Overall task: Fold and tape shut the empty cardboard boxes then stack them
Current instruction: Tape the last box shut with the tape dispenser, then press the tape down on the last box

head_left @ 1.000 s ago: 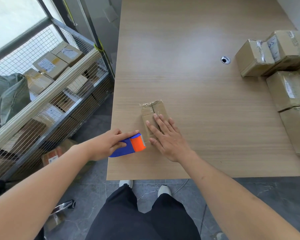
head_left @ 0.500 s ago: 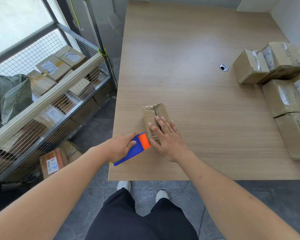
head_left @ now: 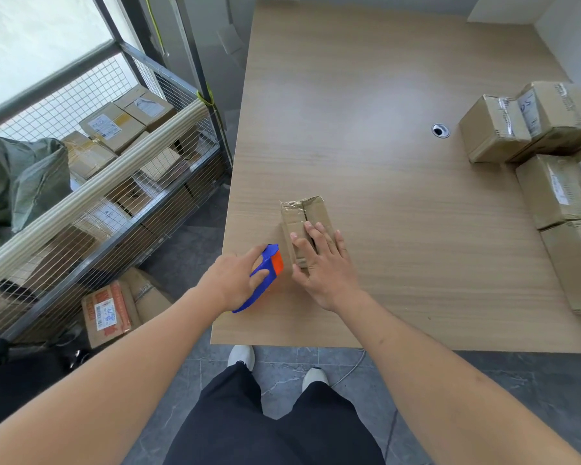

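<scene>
A small cardboard box [head_left: 305,226] lay on the wooden table [head_left: 366,105] near its front edge, toward the front-left corner, long axis running away from the person. The right hand [head_left: 319,263] pressed flat on the box's near half, fingers straight and spread across the centre seam of the flaps. The left hand [head_left: 237,280] gripped a blue-and-orange tape dispenser [head_left: 265,273], fingers curled round its body, orange end just beside the box's near-left corner; contact between them could not be judged.

The middle and far part of the tabletop lay open, smooth pale wood grain with a round cable grommet [head_left: 440,130] toward the right. Taped boxes [head_left: 550,162] were bunched along the right edge, creased brown cardboard with glossy tape and white labels, well apart from the small box. Left of the table stood a wire-mesh cart [head_left: 121,196] holding labelled cartons, with a padded rail along its top; a further carton [head_left: 106,312] sat on the grey tile floor by the cart.

Compared with the view half a second earlier, the dispenser had tilted more upright with the left fingers shifted onto its side, while the right hand remained flat on the box. Crinkled tape [head_left: 291,206] covered the box's far-left corner.
</scene>
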